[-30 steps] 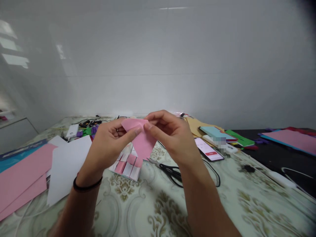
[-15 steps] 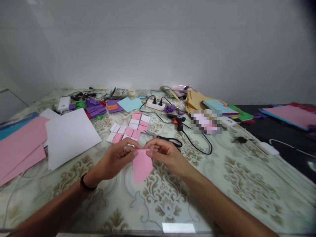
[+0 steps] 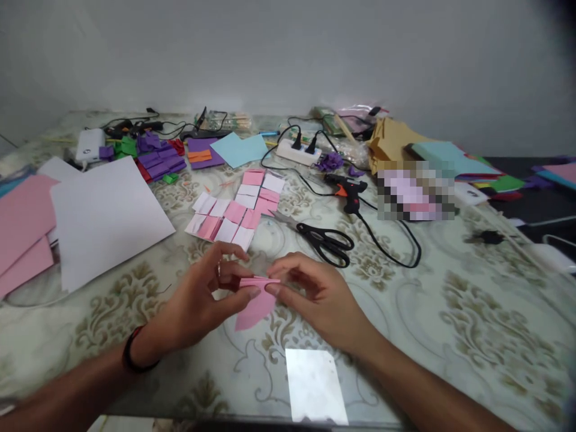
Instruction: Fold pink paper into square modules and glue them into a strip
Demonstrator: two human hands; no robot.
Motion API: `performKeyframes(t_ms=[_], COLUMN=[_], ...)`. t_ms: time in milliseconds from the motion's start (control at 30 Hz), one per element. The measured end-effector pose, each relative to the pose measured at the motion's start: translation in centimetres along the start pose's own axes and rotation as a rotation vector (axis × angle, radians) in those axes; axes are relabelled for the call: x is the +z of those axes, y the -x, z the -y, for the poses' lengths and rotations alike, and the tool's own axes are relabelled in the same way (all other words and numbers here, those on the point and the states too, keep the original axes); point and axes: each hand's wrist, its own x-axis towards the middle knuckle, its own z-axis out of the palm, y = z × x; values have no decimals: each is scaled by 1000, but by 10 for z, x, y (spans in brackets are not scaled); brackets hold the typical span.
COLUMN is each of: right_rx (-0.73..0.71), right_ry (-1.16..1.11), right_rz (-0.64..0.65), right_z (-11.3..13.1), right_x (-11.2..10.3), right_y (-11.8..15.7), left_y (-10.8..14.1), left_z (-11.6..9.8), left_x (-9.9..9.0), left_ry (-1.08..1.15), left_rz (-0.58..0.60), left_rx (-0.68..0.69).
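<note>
Between my two hands is a pink piece of paper [image 3: 255, 309], with a narrow folded band along its top edge. My left hand [image 3: 204, 294] pinches the left end of that band between thumb and fingers. At the other end, my right hand [image 3: 315, 294] grips the band with the thumb in front and fingers behind. Just beyond my hands lie several small folded pink and white paper pieces [image 3: 234, 211] in rows. Black-handled scissors [image 3: 326, 240] rest to the right of them, blades pointing toward the pieces.
A glue gun [image 3: 348, 191] with a looping black cord lies at the right, near a white power strip [image 3: 297, 152]. Large white sheets [image 3: 112, 222] and pink sheets [image 3: 27, 210] cover the left side. Purple folded papers [image 3: 159, 159] and brown paper [image 3: 391, 144] sit farther back.
The paper's top edge now shows a folded band, and less of the sheet hangs below it. My view has tilted down and come closer, bringing the scissors fully into sight.
</note>
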Motion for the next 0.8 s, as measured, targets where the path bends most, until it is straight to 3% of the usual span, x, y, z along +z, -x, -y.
performKeyframes(t_ms=[167,300,600,800], right_rx=[43,136,66,-1], right_ry=[75,147,251,272], right_rz=[-19,15,44,84], right_z=[-1,1,9,12], right_x=[3,4,1,-1], right_y=[2,-1,2,2], left_y=[-2,-2,-3,-4], left_z=[-1,-4,-6,-9], left_x=[1,2,3,2], left_ry=[-310,-430,-377,-328], left_rz=[-28,-58,-32,16], left_rx=[77,142,99,-35])
